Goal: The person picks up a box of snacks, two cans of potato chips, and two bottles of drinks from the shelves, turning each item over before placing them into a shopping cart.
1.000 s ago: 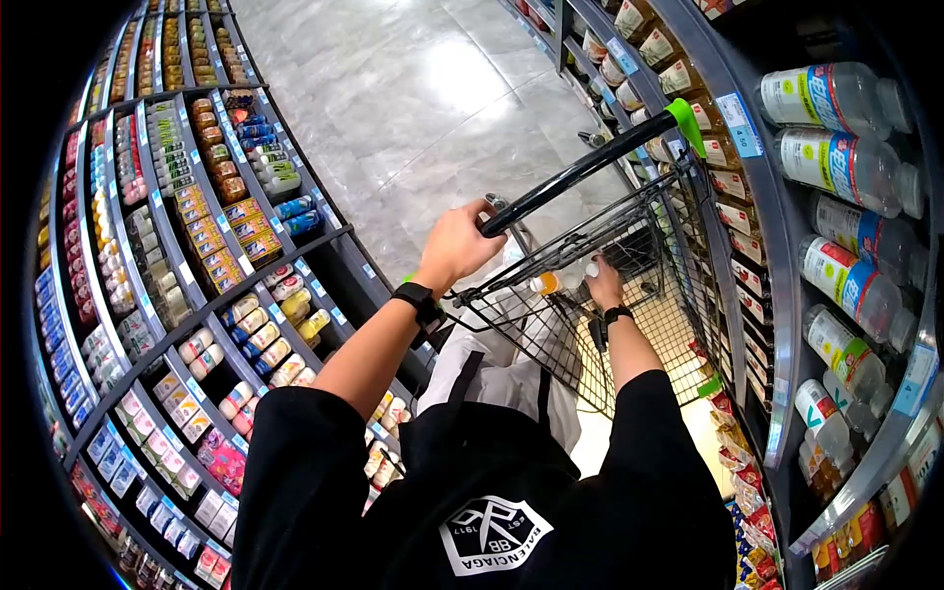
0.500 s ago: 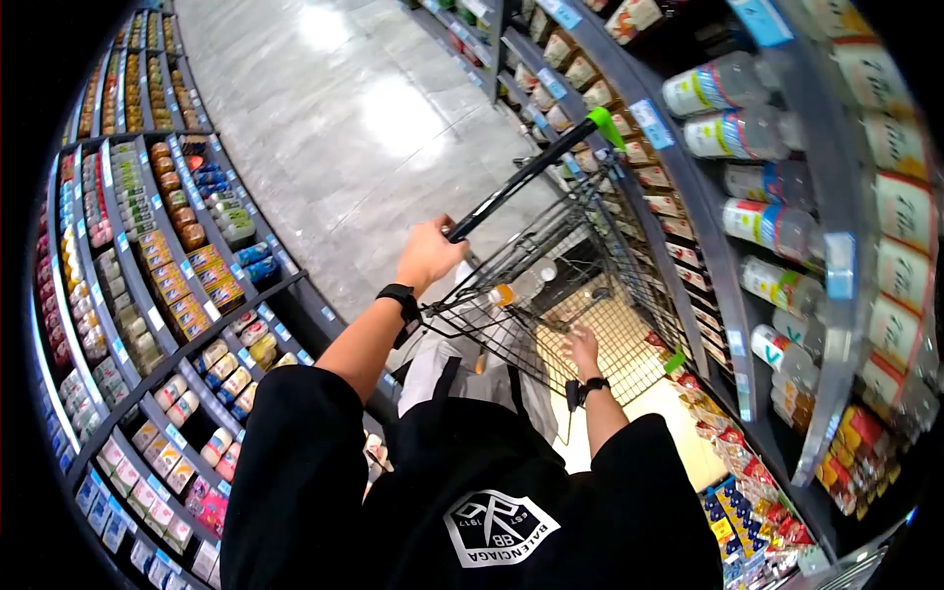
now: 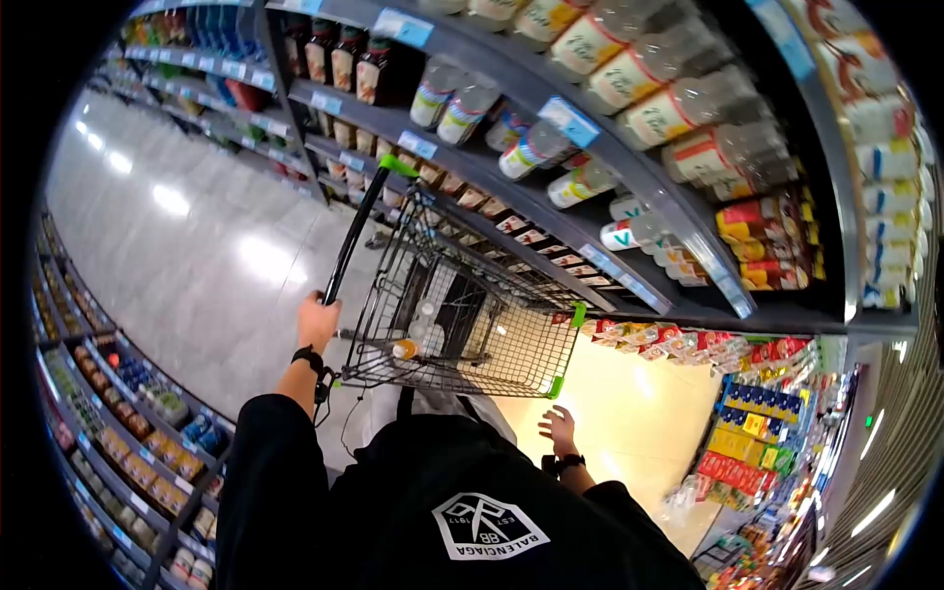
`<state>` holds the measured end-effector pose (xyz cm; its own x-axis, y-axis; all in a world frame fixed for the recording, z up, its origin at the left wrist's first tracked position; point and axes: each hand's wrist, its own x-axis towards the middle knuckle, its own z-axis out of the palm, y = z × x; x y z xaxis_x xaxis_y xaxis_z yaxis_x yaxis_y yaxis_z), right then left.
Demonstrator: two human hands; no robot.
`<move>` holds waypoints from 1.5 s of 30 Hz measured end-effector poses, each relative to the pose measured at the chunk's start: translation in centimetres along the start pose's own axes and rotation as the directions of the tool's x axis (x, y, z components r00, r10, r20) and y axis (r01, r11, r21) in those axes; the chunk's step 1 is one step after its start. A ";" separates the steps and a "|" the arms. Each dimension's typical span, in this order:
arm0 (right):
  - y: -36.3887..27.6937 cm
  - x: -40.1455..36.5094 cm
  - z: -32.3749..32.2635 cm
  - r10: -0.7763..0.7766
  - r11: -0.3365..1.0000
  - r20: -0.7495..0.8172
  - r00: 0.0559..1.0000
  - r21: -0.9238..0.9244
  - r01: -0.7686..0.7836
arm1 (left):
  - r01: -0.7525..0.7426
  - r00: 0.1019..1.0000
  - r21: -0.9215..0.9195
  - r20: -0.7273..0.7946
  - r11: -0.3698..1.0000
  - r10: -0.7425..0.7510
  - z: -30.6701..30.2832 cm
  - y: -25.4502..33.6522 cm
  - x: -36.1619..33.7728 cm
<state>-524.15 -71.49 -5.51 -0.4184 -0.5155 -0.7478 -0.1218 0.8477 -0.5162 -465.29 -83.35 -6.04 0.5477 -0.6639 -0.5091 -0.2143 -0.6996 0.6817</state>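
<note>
My left hand point(image 3: 318, 323) is wrapped round the near end of the black cart handle point(image 3: 356, 231). The wire shopping cart point(image 3: 536, 369) stands sideways in front of me, with green plastic pieces at its corners. Inside it lies a clear bottle with an orange label point(image 3: 406, 348). Low on the right, my right hand point(image 3: 559, 430) hangs beside the cart's green front corner point(image 3: 557, 386), apart from it and holding nothing. Its fingers are spread. Both wrists wear dark bands.
A tall shelf of bottles point(image 3: 649, 113) runs close along the cart's far side. Red snack packets point(image 3: 678, 344) hang at the shelf's end. Boxed goods point(image 3: 752, 423) stand to the right. Another stocked shelf point(image 3: 118, 413) is on the left, across the grey floor point(image 3: 211, 231).
My view has turned to the right, and the cart has swung round with its handle now on the left. My left hand keeps its grip; the right remains off the cart.
</note>
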 end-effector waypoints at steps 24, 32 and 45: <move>9.9 -3.3 1.1 -0.205 0.931 -0.317 0.926 0.229 0.285 | -0.240 0.969 0.071 0.075 0.968 0.235 -3.1 -6.8 -11.9; -15.7 -1.7 1.5 -0.796 0.605 -0.132 0.590 -0.185 0.775 | -0.220 0.975 0.220 0.068 0.950 0.210 -1.5 -4.6 -8.6; -41.3 2.4 1.6 -0.915 0.250 -0.376 0.147 -0.241 0.938 | -0.144 0.975 0.227 -0.136 0.963 0.178 1.6 -7.0 -7.1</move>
<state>-518.67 -107.98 13.34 -0.2883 -0.8043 0.5196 -0.6401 -0.2417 -0.7293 -468.97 -74.13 -8.00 0.6057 -0.7355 -0.3035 -0.4689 -0.6381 0.6107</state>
